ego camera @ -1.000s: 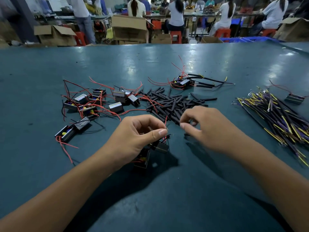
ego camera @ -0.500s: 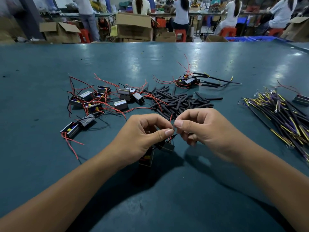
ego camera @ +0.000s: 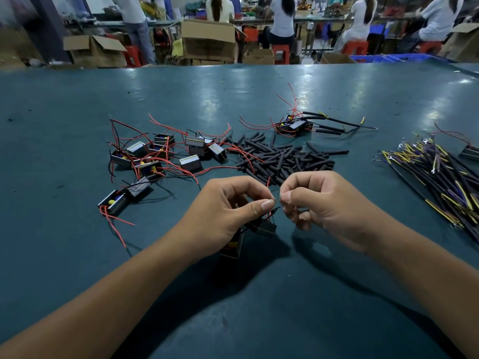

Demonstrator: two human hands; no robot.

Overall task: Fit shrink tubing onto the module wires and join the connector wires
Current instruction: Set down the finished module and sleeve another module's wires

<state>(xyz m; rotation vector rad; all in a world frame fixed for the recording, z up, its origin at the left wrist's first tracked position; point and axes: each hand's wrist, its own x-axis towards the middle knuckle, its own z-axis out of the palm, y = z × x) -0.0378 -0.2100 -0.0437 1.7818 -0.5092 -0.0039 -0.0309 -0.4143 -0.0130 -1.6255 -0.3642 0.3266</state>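
Observation:
My left hand (ego camera: 228,211) pinches a thin red wire between thumb and forefinger. Two small black modules (ego camera: 261,228) hang from it just above the green table (ego camera: 233,307). My right hand (ego camera: 321,203) sits fingertip to fingertip with the left and pinches the bare wire end; a short piece of black tubing seems tucked under its fingers, mostly hidden. Behind both hands lies a heap of black shrink tubing pieces (ego camera: 282,156).
Several loose modules with red wires (ego camera: 160,159) are scattered at the left. One module with tubed wires (ego camera: 295,125) lies at the back. A bundle of black and yellow connector wires (ego camera: 440,177) fills the right. Beyond the table's far edge are cardboard boxes and seated people.
My right hand has come away from the tubing heap and moved left to meet my left hand. Both hands now pinch at the wire end.

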